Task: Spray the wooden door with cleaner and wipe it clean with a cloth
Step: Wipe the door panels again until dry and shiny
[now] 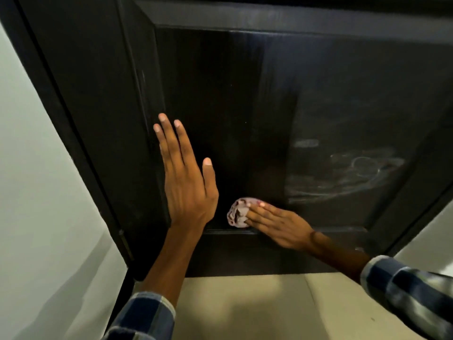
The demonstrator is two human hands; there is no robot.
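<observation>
A dark wooden door [245, 94] with a recessed panel fills the view. My left hand [183, 180] lies flat on the panel's left side, fingers straight and pointing up. Low on the panel, my right hand [277, 224] presses a crumpled pinkish-white cloth [237, 212] against the wood with straight fingers. The cloth sits just above the panel's bottom moulding. Pale streaks and smears [343, 173] mark the right half of the panel. No spray bottle is in view.
The dark door frame [73, 148] runs down the left, with a hinge [125, 244] near its foot. A pale wall [29, 192] stands to the left. Beige floor [257, 307] lies below the door, and a light wall strip [429, 241] shows at the right.
</observation>
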